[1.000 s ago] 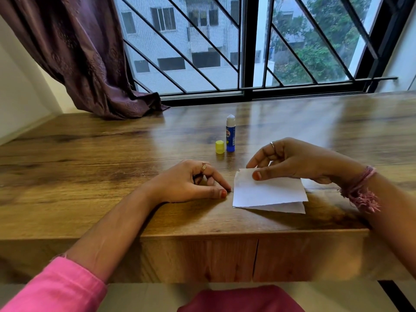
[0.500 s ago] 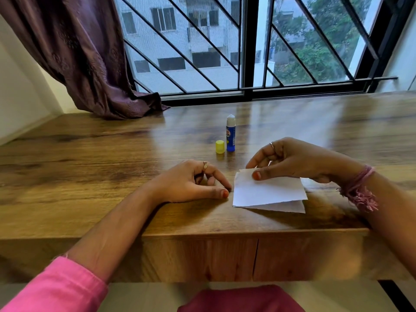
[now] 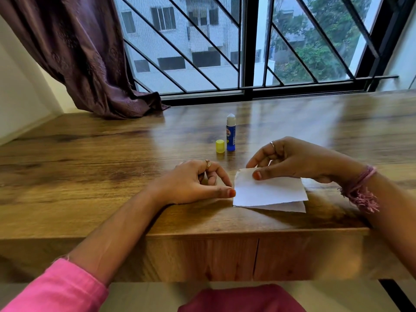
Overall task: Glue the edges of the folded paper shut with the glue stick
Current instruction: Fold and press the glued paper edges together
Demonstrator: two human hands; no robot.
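Observation:
A folded white paper [image 3: 272, 193] lies on the wooden table [image 3: 90, 167] near its front edge; a lower layer shows along the near side. My right hand [image 3: 295, 159] pinches the paper's far left corner, thumb on top. My left hand [image 3: 191, 183] rests on the table just left of the paper, fingers loosely curled, thumb tip at the paper's left edge. Behind the hands a blue glue stick [image 3: 231, 137] stands upright with its white tip bare. Its yellow cap [image 3: 220, 146] stands just to its left.
A purple curtain [image 3: 90, 64] hangs at the back left and drapes onto the tabletop. A barred window [image 3: 247, 52] runs along the table's far edge. The table's front edge [image 3: 247, 233] is just below the paper.

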